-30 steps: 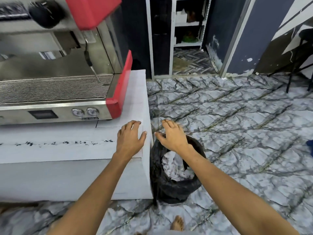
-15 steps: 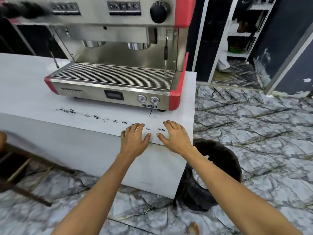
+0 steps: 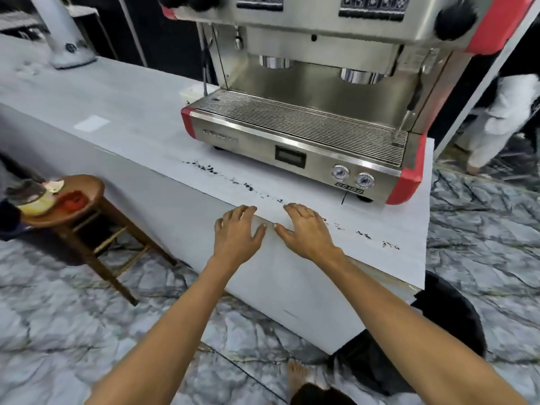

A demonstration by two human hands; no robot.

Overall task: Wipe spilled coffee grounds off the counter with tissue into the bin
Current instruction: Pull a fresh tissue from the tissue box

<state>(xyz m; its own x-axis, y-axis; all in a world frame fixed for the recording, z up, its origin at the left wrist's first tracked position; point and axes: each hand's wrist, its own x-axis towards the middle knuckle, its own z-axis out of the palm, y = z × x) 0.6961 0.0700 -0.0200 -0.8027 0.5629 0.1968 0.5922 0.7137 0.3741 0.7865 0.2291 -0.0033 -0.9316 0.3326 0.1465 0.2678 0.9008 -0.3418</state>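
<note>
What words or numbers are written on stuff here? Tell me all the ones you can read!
None reads for sure.
Small plate under the two round gauges on the red and steel espresso machine: looks like "CC100", blurry.
Raised brand at the left of its steel front panel: too blurred.
Button panels along its top: too blurred.
Round badge on the pale grey grinder: too blurred.

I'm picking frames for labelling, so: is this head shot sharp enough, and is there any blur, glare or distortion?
Head view: the hands and coffee grounds are fairly sharp; the grinder and espresso machine top are smeared; wide-angle bending curves the counter edge; soft glare on the steel front.
</note>
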